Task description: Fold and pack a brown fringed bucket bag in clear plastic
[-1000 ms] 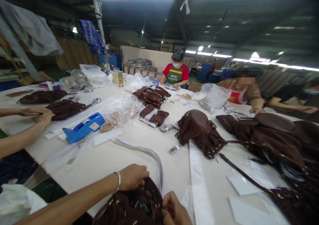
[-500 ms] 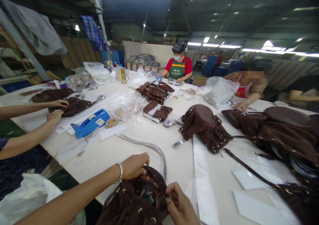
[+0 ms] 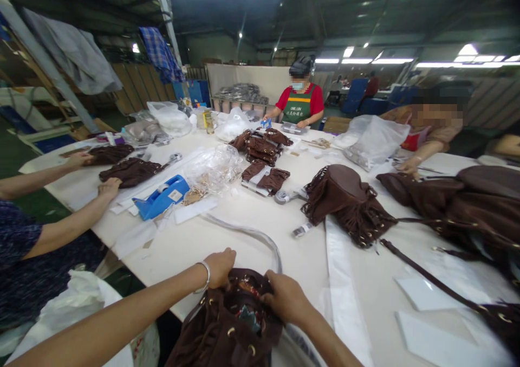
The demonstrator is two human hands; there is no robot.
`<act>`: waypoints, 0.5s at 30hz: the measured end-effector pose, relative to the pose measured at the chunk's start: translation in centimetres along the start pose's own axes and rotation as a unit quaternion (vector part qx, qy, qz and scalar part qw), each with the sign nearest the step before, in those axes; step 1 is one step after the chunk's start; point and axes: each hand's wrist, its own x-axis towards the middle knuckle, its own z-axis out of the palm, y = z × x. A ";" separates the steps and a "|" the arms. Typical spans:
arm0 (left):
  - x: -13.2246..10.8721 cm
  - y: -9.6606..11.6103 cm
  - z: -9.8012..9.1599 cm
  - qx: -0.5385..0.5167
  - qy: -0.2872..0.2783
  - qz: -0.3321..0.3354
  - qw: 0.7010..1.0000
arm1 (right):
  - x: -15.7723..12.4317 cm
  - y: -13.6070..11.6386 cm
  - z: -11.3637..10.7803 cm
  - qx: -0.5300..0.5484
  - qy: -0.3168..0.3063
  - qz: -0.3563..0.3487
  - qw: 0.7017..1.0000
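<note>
A dark brown suede bag [image 3: 227, 329] with metal eyelets hangs over the near edge of the white table [image 3: 227, 248]. My left hand [image 3: 219, 266] grips its rim on the left, a bracelet on the wrist. Across the opening, my right hand [image 3: 286, 297] is closed on the rim at the right. Patterned lining shows inside the open mouth between the two hands.
A brown fringed bag [image 3: 345, 201] and a heap of more bags [image 3: 455, 204] lie to the right, with white strips [image 3: 345, 296] and cards [image 3: 430, 294]. A blue tape dispenser [image 3: 160, 196], plastic bags and brown pieces fill the middle. Other people work at the left, back and right.
My right hand has moved up from the bag's lower right onto its rim. The view has tilted down and the bag's mouth is spread wider. The person at left reached towards brown pieces.
</note>
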 end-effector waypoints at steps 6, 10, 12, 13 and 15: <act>0.3 -2.1 0.0 -0.051 -0.056 0.026 0.997 | -1.1 1.2 -0.1 0.022 0.019 -0.030 0.999; -1.0 -3.9 -0.9 -0.121 -0.073 0.044 0.989 | -0.7 2.7 1.0 0.037 0.014 -0.017 0.999; -1.5 -4.5 -0.9 -0.144 -0.072 0.052 0.986 | -0.7 2.9 1.3 0.049 0.028 -0.016 0.998; -1.6 -4.7 -0.8 -0.152 -0.071 0.056 0.984 | -1.0 2.7 1.2 0.059 0.043 -0.022 0.997; -1.7 -5.0 -0.9 -0.162 -0.064 0.065 0.983 | -2.0 2.1 0.4 0.088 0.089 -0.063 0.990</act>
